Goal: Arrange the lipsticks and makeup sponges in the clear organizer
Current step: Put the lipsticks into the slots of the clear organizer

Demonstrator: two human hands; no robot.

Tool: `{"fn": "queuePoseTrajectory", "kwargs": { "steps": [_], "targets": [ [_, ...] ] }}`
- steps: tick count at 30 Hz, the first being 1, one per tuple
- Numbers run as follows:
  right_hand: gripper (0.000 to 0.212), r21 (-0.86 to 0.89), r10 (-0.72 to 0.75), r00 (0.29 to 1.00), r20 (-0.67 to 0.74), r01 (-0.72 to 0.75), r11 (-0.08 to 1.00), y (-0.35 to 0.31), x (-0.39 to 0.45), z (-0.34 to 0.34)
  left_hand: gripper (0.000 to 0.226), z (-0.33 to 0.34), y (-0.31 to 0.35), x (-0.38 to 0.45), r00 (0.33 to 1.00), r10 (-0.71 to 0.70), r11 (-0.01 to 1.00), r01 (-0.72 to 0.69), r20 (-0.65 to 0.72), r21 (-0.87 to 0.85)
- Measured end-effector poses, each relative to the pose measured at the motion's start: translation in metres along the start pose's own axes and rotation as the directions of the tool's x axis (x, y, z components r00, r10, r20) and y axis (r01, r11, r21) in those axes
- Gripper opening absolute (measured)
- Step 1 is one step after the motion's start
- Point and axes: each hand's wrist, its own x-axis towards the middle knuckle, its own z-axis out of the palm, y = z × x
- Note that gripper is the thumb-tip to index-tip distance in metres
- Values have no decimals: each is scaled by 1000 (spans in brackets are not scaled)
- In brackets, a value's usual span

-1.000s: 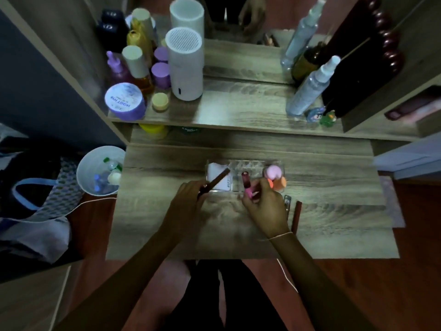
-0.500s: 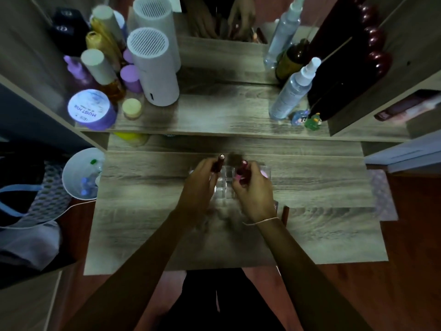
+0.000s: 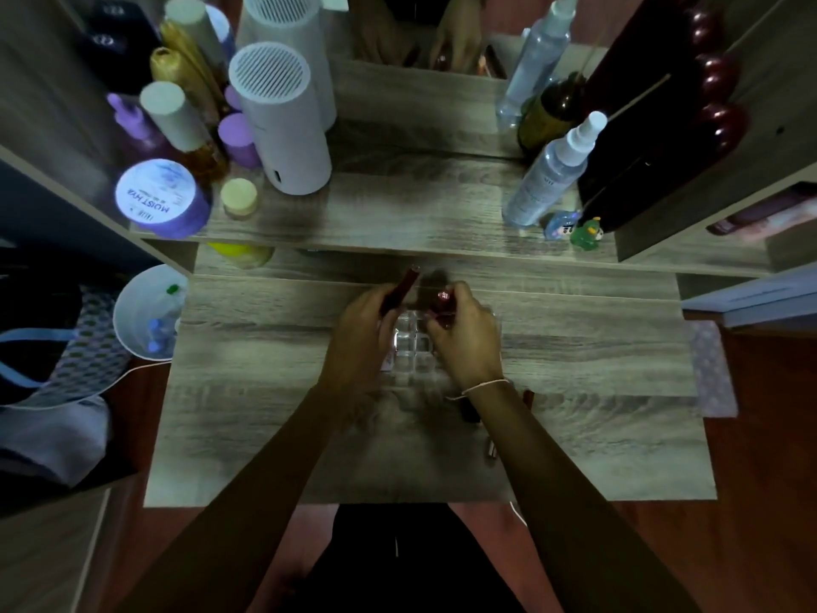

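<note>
Both hands are over the clear organizer, which sits on the wooden tabletop and shows only as a few square compartments between the two palms.

The left hand has its fingers clamped on a long dark red lipstick. The tube tilts up and away from the fingers, its far end pointing toward the shelf, clear of the organizer's cells.

The right hand has its fingers closed around a shorter red lipstick, whose round end with a pale label faces the camera. It sits just beside the left hand's tube, over the far edge of the organizer. Whether its lower end is inside a compartment cannot be told, since the fingers cover it. A thin string band circles the right wrist.

Near the right wrist, on the tabletop, lie a dark tube, a reddish stick mostly hidden by the forearm, and a small piece closer to the person; the blur leaves their kind unclear. No sponges can be made out; the right hand covers that end of the organizer.
</note>
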Motion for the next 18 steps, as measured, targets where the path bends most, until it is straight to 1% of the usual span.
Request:
{"fn": "queuePoseTrajectory", "kwargs": {
  "steps": [4,8,18],
  "targets": [
    [28,-74,-54,998,30,56,996,-1,1,4,33,-6,-7,-6,999,-20,996,18,25,89],
    [25,-122,-74,997,31,77,990,-2,2,7,32,-13,-9,-9,1000,-11,993,10,8,122],
    [23,-164,-68,996,51,75,984,-2,2,4,33,-25,-9,-13,1000,-3,993,3,5,121]
  ]
}}
